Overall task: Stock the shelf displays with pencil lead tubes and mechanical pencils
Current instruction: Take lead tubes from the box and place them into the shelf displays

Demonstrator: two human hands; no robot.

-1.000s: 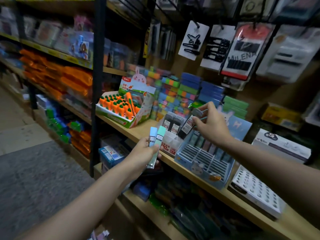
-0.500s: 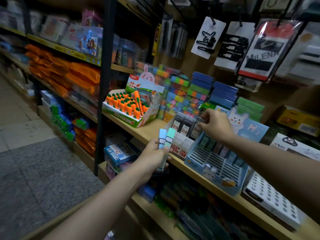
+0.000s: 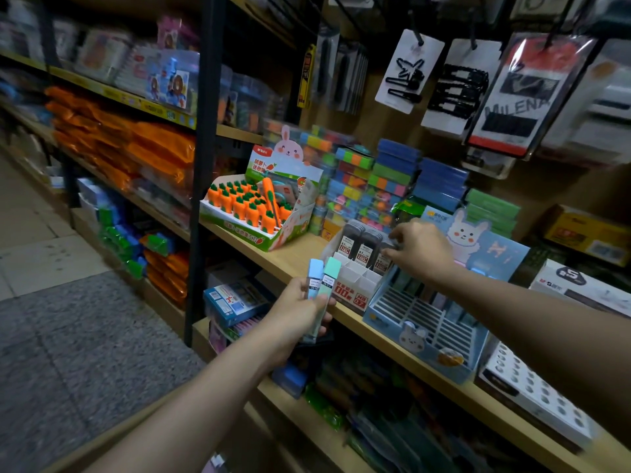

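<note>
My left hand [image 3: 293, 315] holds two pencil lead tubes upright, one with a blue cap [image 3: 314, 278] and one with a green cap [image 3: 330, 279], in front of the shelf edge. My right hand [image 3: 421, 249] reaches over the white lead display box [image 3: 355, 285], its fingers pinching a black lead tube [image 3: 384, 256] at the right end of the back row. Two more black tubes [image 3: 356, 245] stand in that row to its left. A blue rabbit display tray [image 3: 426, 322] with slotted compartments sits just right of the white box, under my right forearm.
A carton of orange carrot-shaped items [image 3: 252, 209] stands on the wooden shelf [image 3: 300, 257] to the left. Stacked coloured sticky-note blocks [image 3: 382, 186] line the back. Hair-clip cards [image 3: 409, 70] hang above. A white box with round holes [image 3: 532, 397] lies at the right. A black shelf post [image 3: 201, 165] rises left.
My right hand has lowered the black tube from above the display down into the back row of the white box. My left hand keeps the two pastel tubes, nearly still.
</note>
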